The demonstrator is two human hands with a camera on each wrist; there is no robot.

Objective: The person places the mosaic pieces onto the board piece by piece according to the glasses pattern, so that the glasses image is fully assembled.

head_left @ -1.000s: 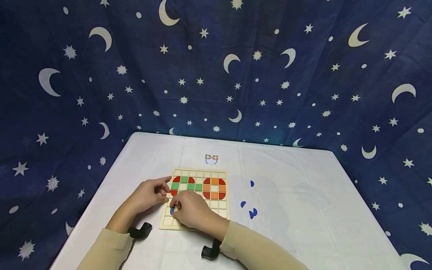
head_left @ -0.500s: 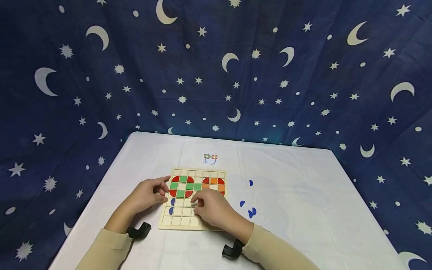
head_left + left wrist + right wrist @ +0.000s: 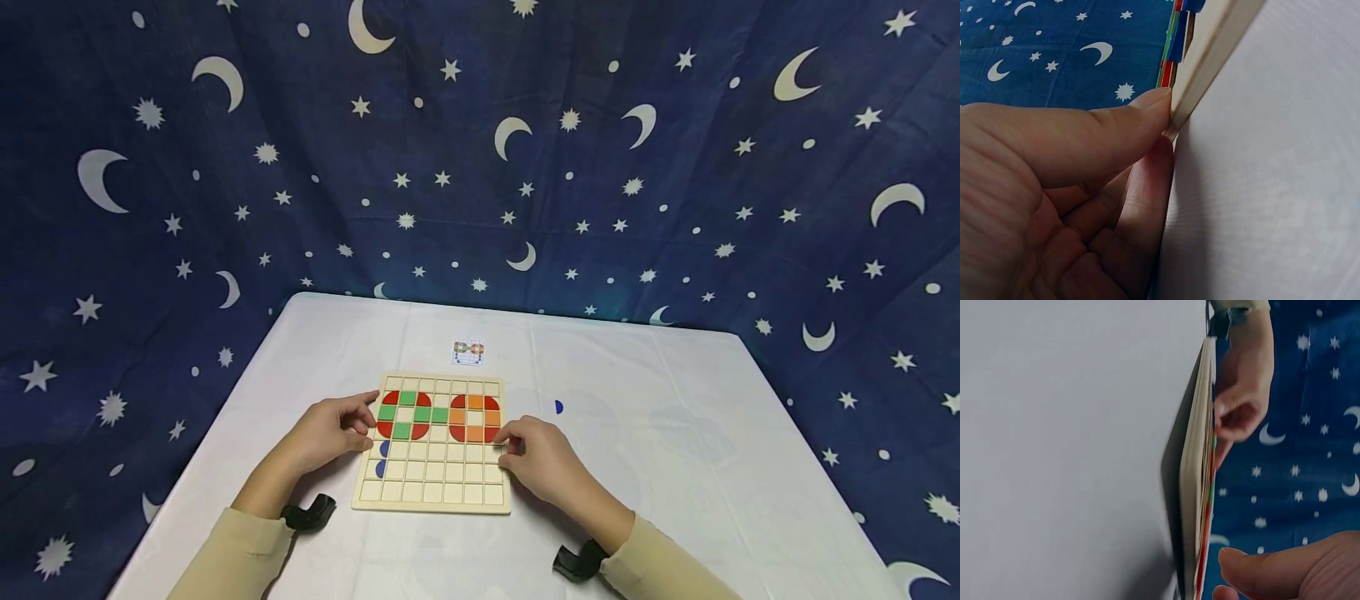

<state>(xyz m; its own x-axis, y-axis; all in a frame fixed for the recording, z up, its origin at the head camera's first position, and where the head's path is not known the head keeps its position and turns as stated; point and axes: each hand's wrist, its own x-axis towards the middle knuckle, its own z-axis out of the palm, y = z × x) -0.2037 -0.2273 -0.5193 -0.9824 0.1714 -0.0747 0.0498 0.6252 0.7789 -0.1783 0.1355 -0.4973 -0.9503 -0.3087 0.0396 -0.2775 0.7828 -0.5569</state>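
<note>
A wooden grid board [image 3: 431, 471] lies on the table with red, green and orange pieces set in its upper rows. Two blue half-round pieces, the upper one [image 3: 385, 448] and the lower one [image 3: 381, 468], sit in its left column. My left hand [image 3: 333, 429] rests against the board's left edge, its thumb and a finger touching the side. The right hand [image 3: 543, 458] hovers at the board's right edge, thumb and forefinger apart with nothing between them. One loose blue half-round piece [image 3: 558, 407] lies right of the board. The right hand covers the spot of the other loose blue pieces.
Behind the board lies a small printed card [image 3: 468, 352] with a coloured pattern. The white tablecloth [image 3: 675, 442] extends far to the right. A dark blue star-and-moon curtain [image 3: 480, 167] hangs around the table. Black straps with mounts sit on both wrists.
My right hand has moved right, from the board's left column across the board to its right edge, uncovering the two blue pieces in that column. The left hand has stayed put.
</note>
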